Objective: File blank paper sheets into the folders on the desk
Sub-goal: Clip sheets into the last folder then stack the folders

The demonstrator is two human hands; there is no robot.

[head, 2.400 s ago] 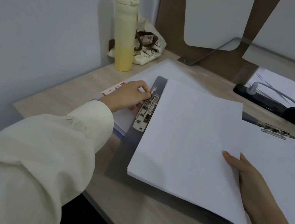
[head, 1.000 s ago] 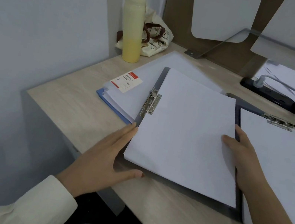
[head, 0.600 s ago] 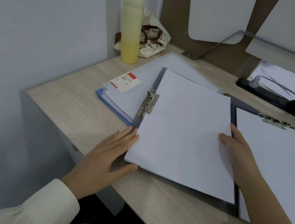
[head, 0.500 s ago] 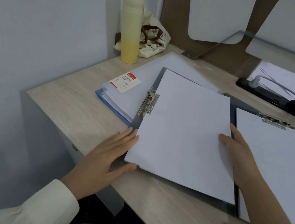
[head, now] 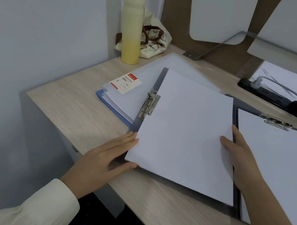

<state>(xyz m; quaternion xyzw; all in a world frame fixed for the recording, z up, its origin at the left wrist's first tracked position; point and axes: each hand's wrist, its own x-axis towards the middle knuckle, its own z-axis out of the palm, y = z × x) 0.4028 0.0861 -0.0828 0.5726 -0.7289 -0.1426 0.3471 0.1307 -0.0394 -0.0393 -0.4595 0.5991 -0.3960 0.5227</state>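
Two flat hands bracket the sheets (head: 184, 130): the left hand (head: 104, 162) lays straight fingers against their near-left corner, and the right hand (head: 238, 155) rests open along the right edge, thumb on top. Neither grips. The sheets lie on the grey folder (head: 159, 80), with its clip (head: 150, 102) at their left edge. To square them well, I judge, nudge both edges gently inward until the stack runs parallel to the folder, without buckling the paper. The pale wood surface (head: 77, 112) also bears a second folder (head: 248, 107), a blue folder (head: 113, 109), a bottle (head: 131, 29), a bag (head: 154, 38) and a power strip (head: 276, 96). A plain wall (head: 42, 16) stands at left.
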